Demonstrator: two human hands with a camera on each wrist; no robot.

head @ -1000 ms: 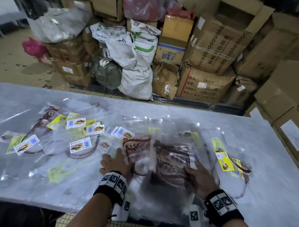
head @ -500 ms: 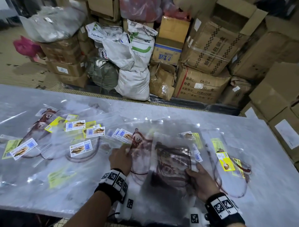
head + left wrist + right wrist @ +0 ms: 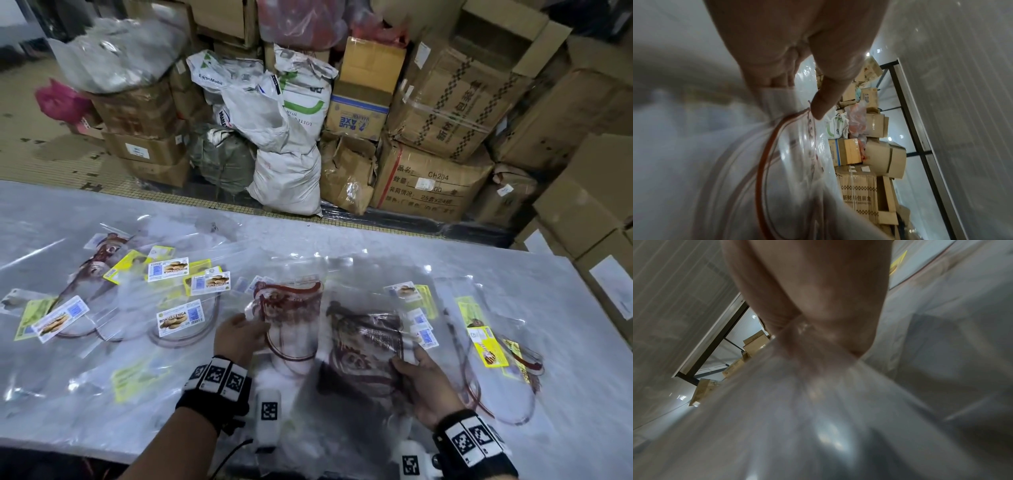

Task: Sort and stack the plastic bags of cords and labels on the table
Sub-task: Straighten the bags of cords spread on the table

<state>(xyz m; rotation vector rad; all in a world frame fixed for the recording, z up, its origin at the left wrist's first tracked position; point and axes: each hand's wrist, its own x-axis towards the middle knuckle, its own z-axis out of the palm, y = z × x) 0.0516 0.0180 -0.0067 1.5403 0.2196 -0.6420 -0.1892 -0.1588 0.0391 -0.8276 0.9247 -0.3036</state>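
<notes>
Clear plastic bags of dark red cords and printed labels lie over the table (image 3: 342, 240). My left hand (image 3: 245, 334) pinches the edge of one bag with a red cord loop (image 3: 287, 315); the left wrist view shows thumb and fingers closed on that bag (image 3: 785, 133). My right hand (image 3: 416, 371) grips the right edge of a thicker stack of bags (image 3: 363, 342), its plastic (image 3: 818, 386) bunched between thumb and fingers. The stack is lifted a little off the table at its near side.
Several bags with white and yellow labels (image 3: 178, 315) are spread at the left. More bags with yellow labels (image 3: 486, 342) lie at the right. Beyond the table's far edge stand cardboard boxes (image 3: 445, 113) and white sacks (image 3: 284, 178).
My left hand slid right and now pinches the red-cord bag's edge instead of resting flat. My right hand shifted to the stack's right edge and gathered it.
</notes>
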